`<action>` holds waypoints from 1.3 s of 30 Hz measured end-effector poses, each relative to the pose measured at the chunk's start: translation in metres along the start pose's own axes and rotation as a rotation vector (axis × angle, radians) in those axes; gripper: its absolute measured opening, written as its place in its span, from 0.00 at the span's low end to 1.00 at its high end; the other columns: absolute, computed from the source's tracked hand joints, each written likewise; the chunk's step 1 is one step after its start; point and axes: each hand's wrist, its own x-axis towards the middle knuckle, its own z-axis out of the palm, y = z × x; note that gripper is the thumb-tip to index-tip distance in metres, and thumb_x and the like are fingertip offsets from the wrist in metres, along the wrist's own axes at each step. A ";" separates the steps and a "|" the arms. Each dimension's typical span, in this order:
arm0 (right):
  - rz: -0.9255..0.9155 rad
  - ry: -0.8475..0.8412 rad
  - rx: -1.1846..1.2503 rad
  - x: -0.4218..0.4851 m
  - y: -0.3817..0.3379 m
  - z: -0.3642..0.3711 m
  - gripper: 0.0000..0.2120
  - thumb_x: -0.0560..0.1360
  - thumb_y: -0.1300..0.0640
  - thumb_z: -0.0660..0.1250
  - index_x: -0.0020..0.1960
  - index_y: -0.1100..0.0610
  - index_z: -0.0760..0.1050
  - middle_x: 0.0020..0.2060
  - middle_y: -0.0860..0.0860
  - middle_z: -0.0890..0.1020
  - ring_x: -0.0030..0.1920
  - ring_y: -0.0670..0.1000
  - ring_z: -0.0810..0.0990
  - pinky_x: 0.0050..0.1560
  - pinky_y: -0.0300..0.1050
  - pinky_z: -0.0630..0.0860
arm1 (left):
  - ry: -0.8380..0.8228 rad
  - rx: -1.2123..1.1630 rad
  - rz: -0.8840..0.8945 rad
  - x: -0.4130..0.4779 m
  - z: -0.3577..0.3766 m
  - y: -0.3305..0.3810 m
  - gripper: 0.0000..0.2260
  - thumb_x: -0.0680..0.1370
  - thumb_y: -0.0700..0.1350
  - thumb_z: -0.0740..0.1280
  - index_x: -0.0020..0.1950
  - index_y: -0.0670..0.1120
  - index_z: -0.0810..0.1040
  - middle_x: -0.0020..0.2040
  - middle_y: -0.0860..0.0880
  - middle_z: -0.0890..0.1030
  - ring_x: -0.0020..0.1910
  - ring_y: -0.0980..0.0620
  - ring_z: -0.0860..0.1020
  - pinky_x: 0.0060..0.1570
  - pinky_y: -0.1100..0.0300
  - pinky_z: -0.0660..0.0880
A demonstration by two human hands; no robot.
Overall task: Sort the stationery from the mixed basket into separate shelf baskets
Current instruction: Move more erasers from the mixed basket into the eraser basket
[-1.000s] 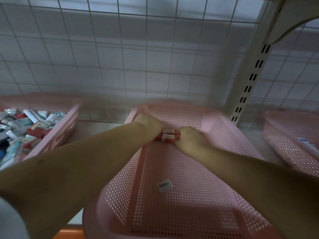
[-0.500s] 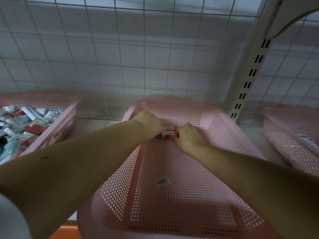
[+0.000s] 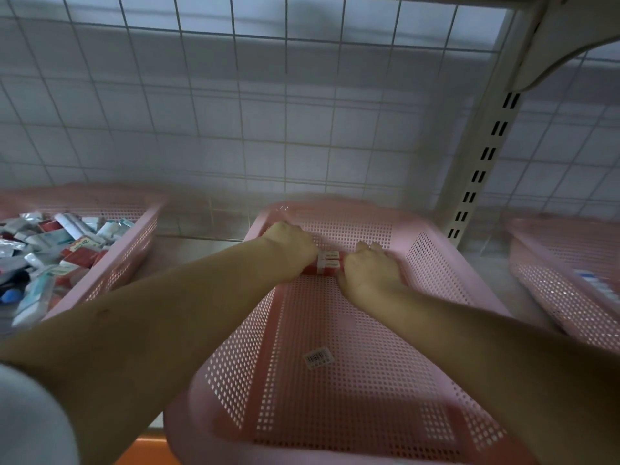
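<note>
Boxes (image 3: pixel 329 263) stay gripped between left hand (image 3: pixel 292 248) and right hand (image 3: pixel 367 271) (pink basket (image 3: pixel 436 263) unmoved).

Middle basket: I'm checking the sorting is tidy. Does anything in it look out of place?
A small white barcode label lies askew on the floor of the middle basket, near its front, far from the red-and-white boxes between the left hand and right hand. Stuck or loose, I cannot tell.

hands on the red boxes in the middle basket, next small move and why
Probably let go and draw both hands back: the red boxes seem to lie by the far wall of the middle basket, between the left hand and right hand, and the mixed basket holds many more items.
</note>
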 end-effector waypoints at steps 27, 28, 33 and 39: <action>-0.571 0.374 -0.110 0.046 -0.219 -0.135 0.15 0.75 0.61 0.58 0.61 0.61 0.71 0.57 0.58 0.72 0.56 0.58 0.70 0.43 0.43 0.60 | 0.144 -0.267 -0.501 -0.230 0.087 -0.236 0.15 0.80 0.51 0.57 0.65 0.51 0.72 0.60 0.50 0.77 0.60 0.48 0.73 0.54 0.54 0.74; -0.587 0.369 -0.112 0.047 -0.231 -0.133 0.15 0.74 0.62 0.59 0.60 0.60 0.72 0.56 0.58 0.73 0.55 0.58 0.71 0.42 0.44 0.61 | 0.142 -0.273 -0.508 -0.238 0.095 -0.241 0.15 0.80 0.51 0.57 0.65 0.51 0.72 0.60 0.50 0.77 0.59 0.49 0.74 0.53 0.54 0.75; -0.614 0.297 -0.160 0.050 -0.283 -0.121 0.13 0.73 0.61 0.60 0.57 0.59 0.73 0.53 0.57 0.75 0.53 0.58 0.73 0.41 0.44 0.62 | 0.127 -0.336 -0.509 -0.264 0.133 -0.259 0.16 0.80 0.52 0.57 0.68 0.54 0.71 0.64 0.52 0.75 0.61 0.51 0.73 0.56 0.57 0.74; -0.526 -0.037 -0.070 0.048 -0.313 -0.082 0.15 0.75 0.60 0.58 0.60 0.57 0.73 0.55 0.57 0.77 0.54 0.58 0.76 0.47 0.45 0.72 | 0.182 -0.485 -0.385 -0.269 0.167 -0.268 0.17 0.80 0.51 0.59 0.68 0.54 0.71 0.66 0.53 0.74 0.62 0.53 0.74 0.60 0.56 0.72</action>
